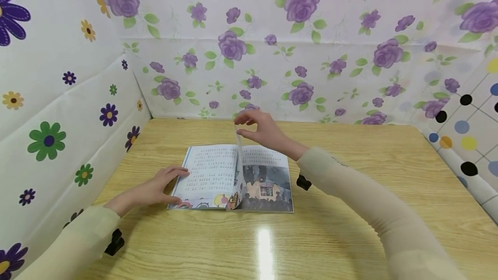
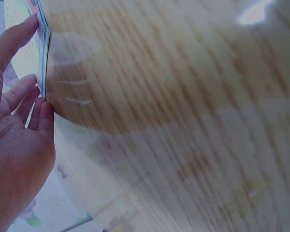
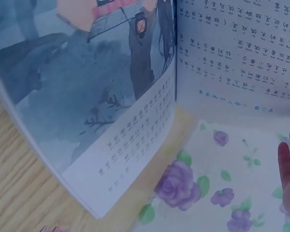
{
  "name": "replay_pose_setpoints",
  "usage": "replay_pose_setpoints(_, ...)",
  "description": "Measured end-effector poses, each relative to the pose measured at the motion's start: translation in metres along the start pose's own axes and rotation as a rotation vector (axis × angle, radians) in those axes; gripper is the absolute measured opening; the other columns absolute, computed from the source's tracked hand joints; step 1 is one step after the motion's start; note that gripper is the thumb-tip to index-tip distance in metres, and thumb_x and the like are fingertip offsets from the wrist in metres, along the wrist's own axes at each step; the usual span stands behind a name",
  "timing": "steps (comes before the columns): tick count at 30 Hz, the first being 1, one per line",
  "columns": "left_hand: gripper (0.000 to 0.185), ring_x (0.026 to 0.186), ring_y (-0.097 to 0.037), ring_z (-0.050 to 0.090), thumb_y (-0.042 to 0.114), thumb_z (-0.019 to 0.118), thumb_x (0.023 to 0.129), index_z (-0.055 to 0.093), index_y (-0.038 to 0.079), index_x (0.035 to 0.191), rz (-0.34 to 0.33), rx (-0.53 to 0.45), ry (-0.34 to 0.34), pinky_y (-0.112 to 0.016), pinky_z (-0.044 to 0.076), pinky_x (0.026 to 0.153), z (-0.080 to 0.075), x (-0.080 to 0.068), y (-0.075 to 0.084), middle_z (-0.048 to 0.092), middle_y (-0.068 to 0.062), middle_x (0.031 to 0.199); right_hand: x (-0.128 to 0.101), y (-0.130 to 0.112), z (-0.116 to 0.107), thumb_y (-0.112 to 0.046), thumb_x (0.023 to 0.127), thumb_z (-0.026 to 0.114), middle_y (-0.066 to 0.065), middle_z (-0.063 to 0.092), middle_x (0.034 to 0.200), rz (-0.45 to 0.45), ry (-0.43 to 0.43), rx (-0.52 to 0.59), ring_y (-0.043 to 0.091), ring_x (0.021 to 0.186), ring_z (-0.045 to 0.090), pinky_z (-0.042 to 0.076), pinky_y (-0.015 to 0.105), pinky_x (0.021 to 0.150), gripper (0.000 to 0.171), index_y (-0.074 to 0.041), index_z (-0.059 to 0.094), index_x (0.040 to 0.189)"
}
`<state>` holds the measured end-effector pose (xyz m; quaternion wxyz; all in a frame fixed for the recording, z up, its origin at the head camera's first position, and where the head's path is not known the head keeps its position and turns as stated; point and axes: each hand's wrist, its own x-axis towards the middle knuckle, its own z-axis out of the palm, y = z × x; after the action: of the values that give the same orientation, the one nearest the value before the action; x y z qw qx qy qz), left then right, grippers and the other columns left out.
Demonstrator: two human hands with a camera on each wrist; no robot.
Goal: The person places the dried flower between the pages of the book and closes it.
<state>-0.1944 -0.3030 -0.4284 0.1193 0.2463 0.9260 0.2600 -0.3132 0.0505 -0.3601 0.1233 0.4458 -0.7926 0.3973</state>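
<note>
Cloth with purple roses (image 1: pixel 272 77) hangs behind the shiny wood-grain table (image 1: pixel 194 245). An open picture storybook (image 1: pixel 210 172) lies between the person's hands. The left hand (image 1: pixel 161 187) touches the book's left edge, thumb and pointer finger spread apart, maybe so it won't slide. The right hand (image 1: pixel 268 131) pinches the top of one page (image 1: pixel 240 154) between thumb and fingertips, which seems to hold it up. Below those fingers is a dark painted picture (image 1: pixel 268 189).
</note>
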Motion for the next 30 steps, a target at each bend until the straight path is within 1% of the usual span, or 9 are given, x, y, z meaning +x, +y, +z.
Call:
replay_pose_setpoints(3, 0.075, 0.14, -0.045, 0.03, 0.033, 0.079, 0.082, 0.046, 0.006, 0.143, 0.002, -0.005, 0.003, -0.066, 0.027, 0.114, 0.0, -0.001, 0.0, 0.037, -0.018, 0.152, 0.003, -0.002, 0.006, -0.014, 0.09, 0.072, 0.008, 0.07, 0.107, -0.012, -0.042, 0.002, 0.027, 0.102, 0.067, 0.057, 0.04, 0.09, 0.019, -0.008, 0.067, 0.108)
replay_pose_setpoints(7, 0.075, 0.14, -0.045, 0.03, 0.033, 0.079, 0.082, 0.045, 0.005, 0.143, 0.009, -0.005, 0.001, -0.066, 0.027, 0.114, 0.001, -0.001, -0.001, 0.037, -0.018, 0.152, 0.002, -0.002, 0.016, -0.015, 0.091, 0.071, 0.005, 0.071, 0.107, -0.016, -0.108, -0.031, 0.026, 0.102, 0.067, 0.057, 0.043, 0.09, 0.014, -0.012, 0.07, 0.105)
replay_pose_setpoints(10, 0.075, 0.14, -0.044, 0.03, 0.032, 0.08, 0.082, 0.046, 0.004, 0.143, 0.013, 0.001, 0.002, -0.066, 0.027, 0.114, 0.002, 0.0, -0.002, 0.038, -0.018, 0.152, 0.0, -0.003, 0.022, -0.016, 0.092, 0.07, 0.003, 0.071, 0.111, -0.004, -0.14, -0.047, 0.024, 0.104, 0.066, 0.056, 0.043, 0.091, 0.017, -0.015, 0.071, 0.109)
replay_pose_setpoints(14, 0.075, 0.14, -0.044, 0.031, 0.031, 0.08, 0.082, 0.046, 0.004, 0.143, 0.012, -0.005, 0.006, -0.066, 0.027, 0.114, 0.002, 0.0, -0.001, 0.038, -0.018, 0.151, -0.001, -0.006, 0.026, -0.016, 0.092, 0.07, 0.002, 0.07, 0.116, 0.001, -0.177, -0.069, 0.021, 0.105, 0.063, 0.053, 0.036, 0.087, 0.023, -0.016, 0.072, 0.115)
replay_pose_setpoints(15, 0.074, 0.14, -0.045, 0.03, 0.03, 0.08, 0.082, 0.046, 0.003, 0.143, 0.013, -0.008, 0.007, -0.066, 0.026, 0.114, 0.002, 0.0, -0.001, 0.038, -0.018, 0.151, -0.001, -0.006, 0.027, -0.016, 0.092, 0.07, 0.002, 0.07, 0.117, -0.003, -0.191, -0.072, 0.021, 0.106, 0.063, 0.053, 0.035, 0.087, 0.025, -0.016, 0.071, 0.116)
replay_pose_setpoints(18, 0.074, 0.139, -0.046, 0.031, 0.029, 0.08, 0.082, 0.046, 0.002, 0.142, 0.028, -0.012, 0.011, -0.067, 0.026, 0.113, 0.001, 0.0, -0.001, 0.038, -0.019, 0.151, -0.002, -0.006, 0.03, -0.016, 0.092, 0.07, 0.003, 0.069, 0.123, -0.009, -0.24, -0.085, 0.021, 0.111, 0.062, 0.052, 0.038, 0.089, 0.031, -0.016, 0.069, 0.123)
replay_pose_setpoints(22, 0.074, 0.139, -0.046, 0.031, 0.029, 0.08, 0.082, 0.047, 0.001, 0.141, 0.04, -0.008, 0.014, -0.067, 0.026, 0.113, 0.001, 0.0, -0.002, 0.038, -0.02, 0.15, -0.005, -0.006, 0.034, -0.017, 0.092, 0.07, 0.004, 0.066, 0.128, -0.013, -0.297, -0.1, 0.021, 0.119, 0.059, 0.052, 0.043, 0.098, 0.039, -0.016, 0.064, 0.13)
replay_pose_setpoints(25, 0.074, 0.139, -0.045, 0.031, 0.03, 0.08, 0.082, 0.046, 0.002, 0.142, 0.033, -0.002, 0.011, -0.066, 0.026, 0.114, 0.0, 0.001, -0.003, 0.038, -0.019, 0.151, -0.007, -0.007, 0.037, -0.018, 0.092, 0.07, 0.004, 0.065, 0.13, -0.015, -0.319, -0.107, 0.022, 0.122, 0.058, 0.051, 0.041, 0.101, 0.042, -0.017, 0.062, 0.133)
replay_pose_setpoints(30, 0.073, 0.14, -0.045, 0.031, 0.031, 0.079, 0.083, 0.046, 0.004, 0.142, 0.015, 0.01, 0.007, -0.066, 0.026, 0.114, 0.0, 0.001, -0.002, 0.038, -0.02, 0.152, -0.008, -0.007, 0.044, -0.02, 0.091, 0.072, 0.005, 0.06, 0.134, 0.013, -0.364, -0.118, 0.022, 0.126, 0.055, 0.05, 0.04, 0.103, 0.047, -0.021, 0.06, 0.136)
